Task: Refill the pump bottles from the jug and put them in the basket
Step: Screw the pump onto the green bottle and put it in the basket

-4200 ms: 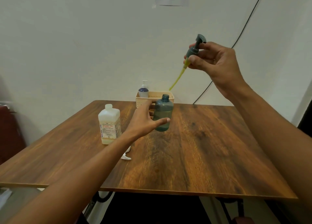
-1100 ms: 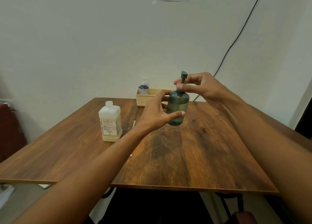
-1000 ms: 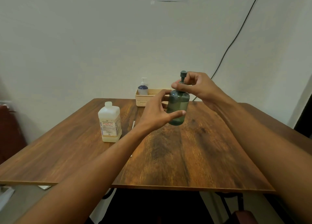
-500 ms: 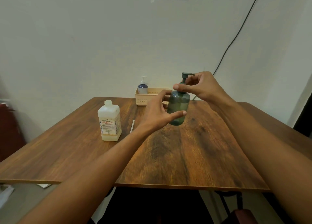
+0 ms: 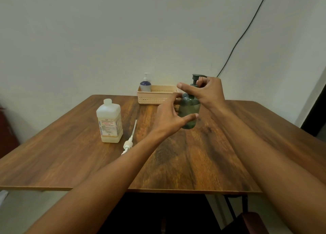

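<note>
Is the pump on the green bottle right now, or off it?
On. The pump stands upright in the neck of the green bottle, with the right hand gripping it. Screwed tight: cannot tell.

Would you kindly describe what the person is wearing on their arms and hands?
Nothing is worn: the left hand and right hand are bare and ungloved, the left forearm and right forearm show no sleeve, and no watch, bracelet or ring is visible.

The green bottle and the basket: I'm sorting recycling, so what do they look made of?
Green bottle: probably translucent tinted plastic, smooth with a slight sheen. Basket: seems matte beige moulded plastic, given the rows of small holes in its wall.
</note>
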{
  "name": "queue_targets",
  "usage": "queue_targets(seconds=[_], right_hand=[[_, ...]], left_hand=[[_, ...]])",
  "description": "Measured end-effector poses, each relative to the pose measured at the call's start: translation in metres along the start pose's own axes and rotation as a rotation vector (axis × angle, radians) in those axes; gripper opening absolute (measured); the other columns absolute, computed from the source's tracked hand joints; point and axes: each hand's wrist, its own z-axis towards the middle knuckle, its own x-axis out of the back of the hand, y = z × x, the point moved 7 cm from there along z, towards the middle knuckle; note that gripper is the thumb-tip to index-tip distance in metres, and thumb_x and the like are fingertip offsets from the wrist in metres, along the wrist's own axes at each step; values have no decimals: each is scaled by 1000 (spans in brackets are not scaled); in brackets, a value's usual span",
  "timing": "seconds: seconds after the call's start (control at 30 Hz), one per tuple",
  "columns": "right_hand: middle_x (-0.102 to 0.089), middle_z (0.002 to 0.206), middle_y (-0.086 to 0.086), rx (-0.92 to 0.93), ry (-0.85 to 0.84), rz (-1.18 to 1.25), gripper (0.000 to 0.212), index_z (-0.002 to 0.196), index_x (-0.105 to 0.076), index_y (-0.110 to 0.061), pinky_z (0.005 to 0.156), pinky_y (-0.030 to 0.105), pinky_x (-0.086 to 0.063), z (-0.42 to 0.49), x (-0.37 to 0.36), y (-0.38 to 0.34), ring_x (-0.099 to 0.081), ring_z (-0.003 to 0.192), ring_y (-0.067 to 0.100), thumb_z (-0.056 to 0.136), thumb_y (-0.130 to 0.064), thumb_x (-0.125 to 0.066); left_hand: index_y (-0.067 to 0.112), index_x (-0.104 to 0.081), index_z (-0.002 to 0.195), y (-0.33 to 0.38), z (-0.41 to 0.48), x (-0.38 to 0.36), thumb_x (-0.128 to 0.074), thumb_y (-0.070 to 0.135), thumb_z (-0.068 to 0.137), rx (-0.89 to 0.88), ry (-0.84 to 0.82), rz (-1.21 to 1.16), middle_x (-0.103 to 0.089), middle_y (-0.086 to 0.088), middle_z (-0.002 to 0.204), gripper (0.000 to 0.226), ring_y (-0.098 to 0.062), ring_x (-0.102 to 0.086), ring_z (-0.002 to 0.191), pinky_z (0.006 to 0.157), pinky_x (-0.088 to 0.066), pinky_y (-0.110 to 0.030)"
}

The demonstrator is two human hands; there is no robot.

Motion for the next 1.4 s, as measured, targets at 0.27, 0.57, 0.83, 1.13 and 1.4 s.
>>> queue_targets(seconds=[0.27,0.57,0.83,1.13,1.4], right_hand=[[-78,111,-4,-20,-141,0,35,116,-77,-18,81,31,-65,27,-15,24,-74,103,13,91,-43,-80],[-67,141,4,-154,-199,87,48,144,-65,-21,86,50,-66,126,-54,84,-66,128,26,97,-19,-77],[-66,138,2,-196,-219,24,46,144,-63,-24,83,46,-67,222,-100,128,-62,129,27,100,-14,-72],[-61,149,7,-217,-279,-21,48,145,-63,-23,102,49,-60,288,-147,194,-58,136,29,99,-12,-71],[-69,136,8,-277,-334,-29,37,136,-68,-15,112,46,-53,312,-179,256,-64,126,27,100,-10,-68]], left_hand=[[28,-51,137,-43,47,-3,-90,49,69,78,32,11,-64,5,132,81,-11,-64,113,90,-60,-29],[18,-52,138,-97,160,-26,-91,32,74,153,19,96,-64,-3,134,76,-19,-62,116,88,-51,-23],[12,-58,136,-161,255,-46,-89,36,75,191,65,240,-67,-7,130,72,-23,-64,115,98,-52,-32],[14,-56,131,-244,324,-74,-89,32,76,300,12,335,-66,-7,125,67,-22,-65,112,93,-52,-30],[12,-61,123,-306,353,-100,-91,19,72,344,-105,435,-68,-7,116,60,-24,-66,104,87,-52,-30]])
